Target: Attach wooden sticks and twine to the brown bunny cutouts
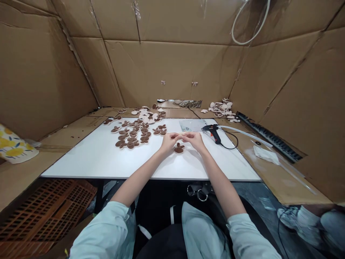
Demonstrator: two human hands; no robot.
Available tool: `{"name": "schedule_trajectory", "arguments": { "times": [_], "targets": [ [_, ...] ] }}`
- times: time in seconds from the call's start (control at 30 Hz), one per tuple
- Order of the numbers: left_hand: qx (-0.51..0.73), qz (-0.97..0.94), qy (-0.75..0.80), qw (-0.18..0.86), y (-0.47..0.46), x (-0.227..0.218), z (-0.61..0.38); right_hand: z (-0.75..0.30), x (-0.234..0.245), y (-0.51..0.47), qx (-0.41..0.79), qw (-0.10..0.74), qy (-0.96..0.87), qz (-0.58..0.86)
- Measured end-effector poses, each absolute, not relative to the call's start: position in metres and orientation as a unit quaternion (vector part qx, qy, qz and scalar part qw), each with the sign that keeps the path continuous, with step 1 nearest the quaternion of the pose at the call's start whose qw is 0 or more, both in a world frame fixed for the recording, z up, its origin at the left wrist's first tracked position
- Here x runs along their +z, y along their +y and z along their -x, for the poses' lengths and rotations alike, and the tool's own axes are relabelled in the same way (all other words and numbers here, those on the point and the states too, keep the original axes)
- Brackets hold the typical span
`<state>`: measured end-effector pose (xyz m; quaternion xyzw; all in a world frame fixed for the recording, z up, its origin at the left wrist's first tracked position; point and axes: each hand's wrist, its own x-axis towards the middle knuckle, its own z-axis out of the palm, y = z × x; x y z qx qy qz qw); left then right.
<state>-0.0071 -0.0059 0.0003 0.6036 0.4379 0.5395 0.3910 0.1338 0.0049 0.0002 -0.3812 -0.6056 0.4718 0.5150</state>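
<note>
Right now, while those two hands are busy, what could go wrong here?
The glue gun lies with its nozzle toward the right hand; if hot, it might burn a finger. Its looped cord could snag that hand. The brown piece on the white table, near the left hand too, might get nudged.

Brown eared piece, lying flat
</note>
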Motion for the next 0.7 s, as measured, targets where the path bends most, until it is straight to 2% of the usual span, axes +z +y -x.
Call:
{"name": "schedule_trajectory", "arguments": {
  "times": [0.27,0.5,0.7],
  "targets": [
    [0.577,-0.546,0.403,0.454,-0.007,-0.002,0.005,-0.134,0.000,0.007,0.460,0.511,-0.611,0.392],
    [0.518,-0.582,0.405,0.479,0.005,-0.013,0.009,-0.134,-0.006,0.008,0.434,0.487,-0.657,0.378],
    [0.504,-0.659,0.393,0.395,0.003,-0.006,0.011,-0.134,-0.005,0.007,0.436,0.489,-0.657,0.373]
  ]
}}
